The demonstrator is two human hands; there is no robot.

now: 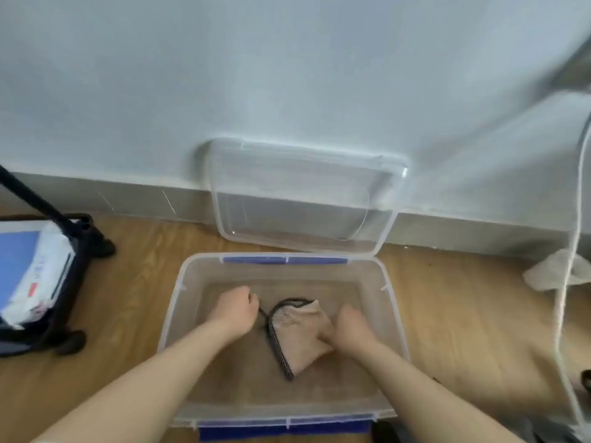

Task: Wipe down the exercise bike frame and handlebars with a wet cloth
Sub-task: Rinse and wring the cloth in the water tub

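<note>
Forearms reach over the bin's (168, 318) near rim. Your right hand (348, 330) grips the cloth (305, 334), low inside the bin; your left hand (236, 310) is curled, apparently pinching its dark loop. Risk: lifted unwrung, it drips on the wood floor (128, 282).

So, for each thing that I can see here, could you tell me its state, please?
bin: open, lid off, on the floor; seems to hold shallow water.
lid: off, leaning on the wall behind the bin.
cloth: in the bin, partly folded.
left hand: curled, pinching the cloth's dark trim.
right hand: gripping the cloth.
second cloth: crumpled on the floor.
</note>
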